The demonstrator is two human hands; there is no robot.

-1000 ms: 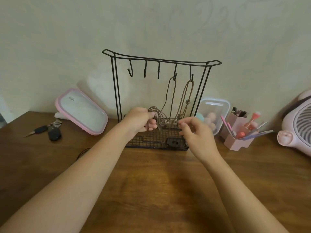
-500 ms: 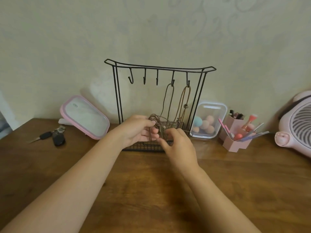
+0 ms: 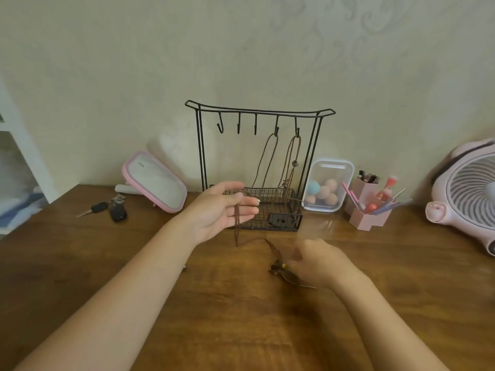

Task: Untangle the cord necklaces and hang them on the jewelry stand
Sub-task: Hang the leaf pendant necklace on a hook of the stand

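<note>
A black wire jewelry stand (image 3: 259, 113) stands against the wall, with several hooks and a mesh basket base. Two brown cord necklaces (image 3: 290, 162) hang from its two right hooks. My left hand (image 3: 227, 207) is held flat in front of the basket, fingers straight, with a dark brown cord (image 3: 237, 226) draped over them and hanging down. That cord runs to a beaded pendant (image 3: 278, 266) low over the table. My right hand (image 3: 318, 259), blurred by motion, grips the cord beside the pendant with curled fingers.
A pink-rimmed mirror (image 3: 155, 182) and car keys (image 3: 112, 208) lie left of the stand. To its right sit a clear box of sponges (image 3: 328, 184), a pink brush holder (image 3: 368, 207) and a pink fan (image 3: 467, 194). The wooden table (image 3: 241, 317) fills the foreground.
Both hands pulled back from the basket toward me. My left hand opened flat with the cord draped over it, and my right hand drew the pendant end down and to the right.
</note>
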